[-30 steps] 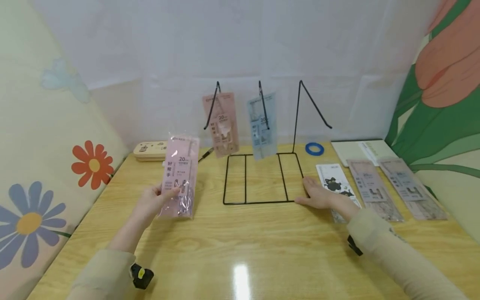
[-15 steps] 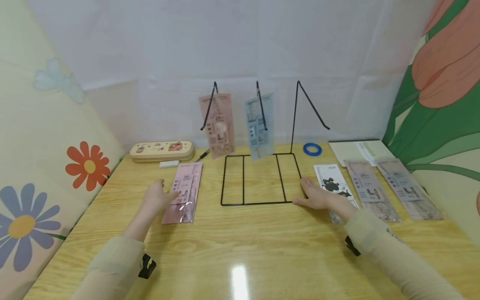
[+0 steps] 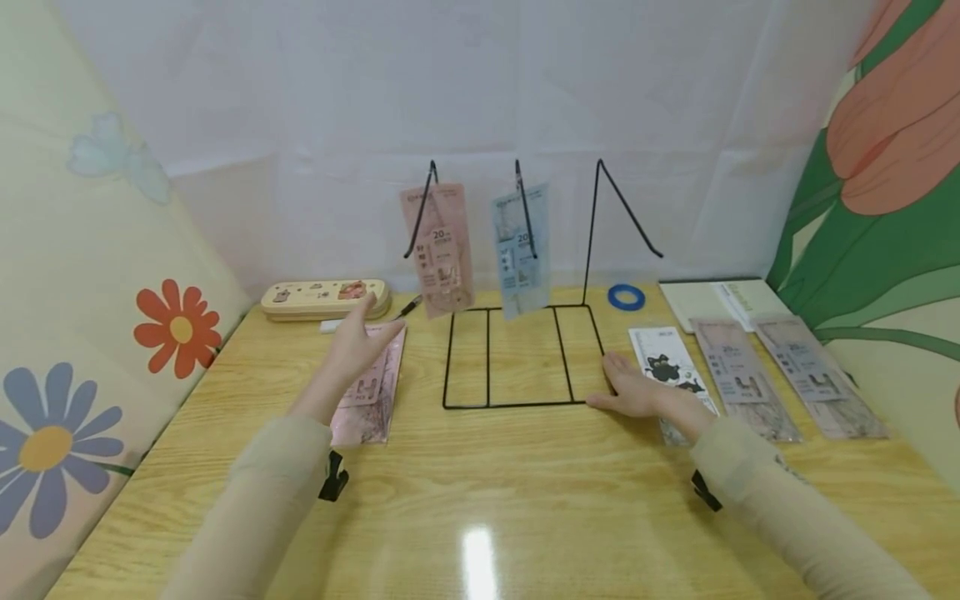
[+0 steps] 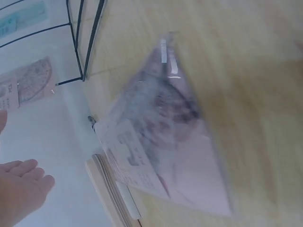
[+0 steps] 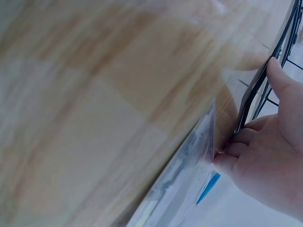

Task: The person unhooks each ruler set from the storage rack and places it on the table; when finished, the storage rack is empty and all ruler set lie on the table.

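White cloth (image 3: 337,92) between flower-painted walls (image 3: 67,275)

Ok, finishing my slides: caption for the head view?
Left hand near a pink packet; right hand touching a black wire rack.

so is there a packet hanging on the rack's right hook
No, the right hook of the black rack is bare; a pink packet and a blue packet hang on its other two.

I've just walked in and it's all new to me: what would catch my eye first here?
Probably the black wire rack toward the back of the table, with a pink packet hanging at its left and a blue packet at its middle. The right hand holds the rack's right side, while the left hand hovers above another pink packet left of the rack.
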{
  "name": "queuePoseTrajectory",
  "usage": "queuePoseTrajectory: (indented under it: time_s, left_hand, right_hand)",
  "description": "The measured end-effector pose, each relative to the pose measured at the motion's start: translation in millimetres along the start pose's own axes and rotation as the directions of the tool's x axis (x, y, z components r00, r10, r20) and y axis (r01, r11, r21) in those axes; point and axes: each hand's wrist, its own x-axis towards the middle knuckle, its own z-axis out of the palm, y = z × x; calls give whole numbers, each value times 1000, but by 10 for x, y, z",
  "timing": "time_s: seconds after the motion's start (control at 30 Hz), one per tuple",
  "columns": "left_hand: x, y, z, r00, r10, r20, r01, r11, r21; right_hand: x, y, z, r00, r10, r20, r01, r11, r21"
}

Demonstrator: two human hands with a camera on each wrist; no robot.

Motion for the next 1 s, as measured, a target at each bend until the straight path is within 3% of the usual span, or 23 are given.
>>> queuePoseTrajectory:
  time_s: [0.17, 0.37, 0.6, 0.83, 0.9, 1.0]
  left_hand:
    - [261, 96, 85, 999, 41, -20, -42, 997, -61]
    - [447, 227, 242, 998, 8, -55, -16, 990, -140]
    - [554, 271, 410, 992, -81, -94, 41, 931, -364]
    - [613, 317, 493, 991, -95, -96, 31, 853, -521]
    - [634, 327, 512, 991, -94, -99, 27, 845, -534]
    - [656, 342, 534, 991, -84, -105, 21, 868, -496]
  right_hand:
    - [-2, -5, -5, 1000, -7, -1, 7, 1000, 10]
    - [6, -6, -1, 1000, -16, 2, 16, 1000, 14]
    - [1, -19, 12, 1000, -16, -5, 16, 1000, 8]
    - [-6, -17, 19, 1000, -14, -10, 14, 1000, 12]
    - [-9, -14, 14, 1000, -15, -9, 15, 1000, 15]
    - [-8, 1, 2, 1000, -12, -6, 13, 1000, 9]
